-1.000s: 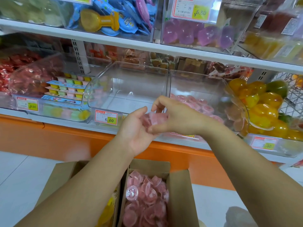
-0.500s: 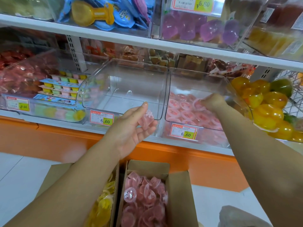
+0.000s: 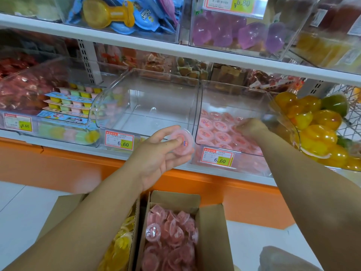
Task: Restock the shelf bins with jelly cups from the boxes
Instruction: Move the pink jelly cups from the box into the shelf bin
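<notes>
Clear bins line a store shelf (image 3: 136, 42) above an open box (image 3: 212, 227) of pink jelly cups (image 3: 172, 237). The left hand (image 3: 158, 155) pinches one jelly cup (image 3: 181, 142) before the middle bin (image 3: 156, 90); the right hand (image 3: 252, 127) is down among cups (image 3: 214, 132) in the next bin (image 3: 234, 98), its grip hidden.

Bare left hand (image 3: 156, 155) and bare right hand (image 3: 251, 126), with both forearms uncovered as far as visible.

Bright, even shop light, soft shadows. Pale glare streaks the walls of the clear bin (image 3: 117, 98). The shelf edge (image 3: 175, 50) bows with wide-angle distortion; the left forearm (image 3: 78, 231) smears toward the lower corner.
</notes>
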`<state>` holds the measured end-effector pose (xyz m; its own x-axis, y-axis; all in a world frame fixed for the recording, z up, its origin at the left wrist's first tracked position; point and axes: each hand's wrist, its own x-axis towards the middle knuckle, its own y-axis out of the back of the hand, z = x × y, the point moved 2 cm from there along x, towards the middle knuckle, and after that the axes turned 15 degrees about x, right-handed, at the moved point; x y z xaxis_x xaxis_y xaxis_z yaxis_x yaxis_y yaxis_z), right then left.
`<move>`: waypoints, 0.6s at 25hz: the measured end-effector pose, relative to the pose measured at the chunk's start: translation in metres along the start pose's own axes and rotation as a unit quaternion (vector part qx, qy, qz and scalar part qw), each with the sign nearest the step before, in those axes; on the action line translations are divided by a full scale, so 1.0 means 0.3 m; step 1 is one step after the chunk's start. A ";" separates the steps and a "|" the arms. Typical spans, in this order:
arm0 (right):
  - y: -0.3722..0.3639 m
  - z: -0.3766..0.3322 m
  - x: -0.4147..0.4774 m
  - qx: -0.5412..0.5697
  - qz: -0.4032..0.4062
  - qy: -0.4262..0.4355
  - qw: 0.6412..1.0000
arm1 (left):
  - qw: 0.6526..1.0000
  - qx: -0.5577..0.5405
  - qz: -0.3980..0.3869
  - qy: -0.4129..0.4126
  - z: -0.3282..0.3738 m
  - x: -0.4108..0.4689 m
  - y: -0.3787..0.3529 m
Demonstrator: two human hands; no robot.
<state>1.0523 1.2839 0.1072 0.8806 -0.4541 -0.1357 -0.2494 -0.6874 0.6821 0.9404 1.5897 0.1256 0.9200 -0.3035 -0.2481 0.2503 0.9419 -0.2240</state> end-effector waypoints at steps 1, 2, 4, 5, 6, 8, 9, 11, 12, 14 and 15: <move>0.012 -0.016 -0.018 0.003 0.007 0.015 1.000 | 1.000 0.018 0.008 -0.001 -0.001 -0.001 0.000; 0.025 -0.039 -0.046 0.006 0.023 0.037 0.999 | 0.999 0.035 0.014 -0.003 0.000 -0.002 -0.001; 0.044 -0.110 -0.142 0.068 0.023 0.088 0.994 | 0.997 0.068 0.028 -0.012 0.008 -0.007 -0.007; 0.052 -0.152 -0.206 0.134 -0.026 0.098 0.986 | 0.996 0.086 0.032 -0.020 0.010 -0.007 -0.015; 0.054 -0.195 -0.280 0.203 -0.119 0.097 0.967 | 0.994 0.102 0.036 -0.029 0.011 -0.005 -0.025; 0.028 -0.261 -0.411 0.253 -0.306 0.081 0.914 | 0.991 0.116 0.046 -0.045 0.015 -0.005 -0.046; 0.010 -0.278 -0.453 0.249 -0.353 0.084 0.898 | 0.990 0.117 0.050 -0.053 0.016 -0.005 -0.054; -0.029 -0.290 -0.479 0.256 -0.350 0.106 0.895 | 0.990 0.117 0.047 -0.062 0.016 -0.001 -0.068; -0.035 -0.285 -0.467 0.275 -0.320 0.110 0.900 | 0.991 0.108 0.043 -0.061 0.018 -0.002 -0.073; -0.002 -0.260 -0.403 0.290 -0.214 0.119 0.925 | 0.995 0.081 0.036 -0.053 0.025 -0.004 -0.068; 0.038 -0.240 -0.344 0.252 -0.125 0.131 0.951 | 0.995 0.075 0.036 -0.049 0.028 -0.005 -0.060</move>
<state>0.9876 1.3636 0.1807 0.9913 -0.1301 -0.0196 -0.1230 -0.9693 0.2127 0.9370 1.5744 0.1380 0.9603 -0.2257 -0.1637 0.2180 0.9739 -0.0637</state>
